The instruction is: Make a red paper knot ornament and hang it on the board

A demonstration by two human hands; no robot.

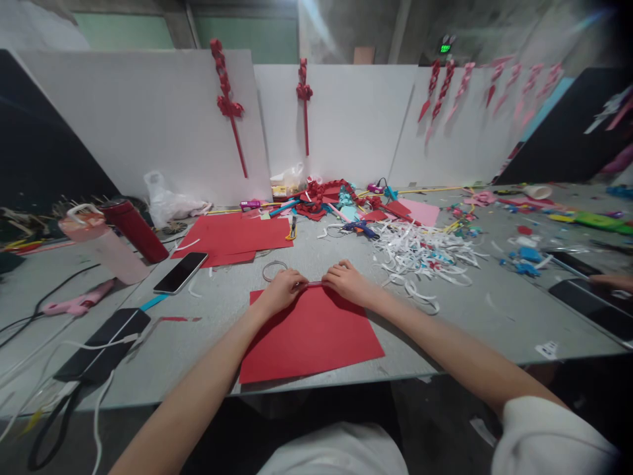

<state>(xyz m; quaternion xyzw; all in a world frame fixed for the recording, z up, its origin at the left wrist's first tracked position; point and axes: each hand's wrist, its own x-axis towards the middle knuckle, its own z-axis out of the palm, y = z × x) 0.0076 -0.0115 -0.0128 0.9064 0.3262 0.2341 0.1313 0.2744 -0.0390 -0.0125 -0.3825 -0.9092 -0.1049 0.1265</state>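
Observation:
A large red paper sheet (314, 340) lies flat on the table in front of me, its near edge close to the table edge. My left hand (285, 290) and my right hand (346, 282) are at its far edge, a short gap apart. The fingers of both hands are curled and closed on that edge. Between them runs a narrow, paler strip (315, 284) along the paper; whether it is a fold or a thin rod I cannot tell. Just beyond my left hand lies a thin ring-shaped coil (273, 270).
Left are more red sheets (237, 237), a phone (180, 272), a power bank (103, 346) with cables, a pink glue gun (79, 300) and bottles (134, 231). White paper shreds (425, 251) heap at right, near a blue glue gun (361, 228). Another person's hand (613, 282) shows far right.

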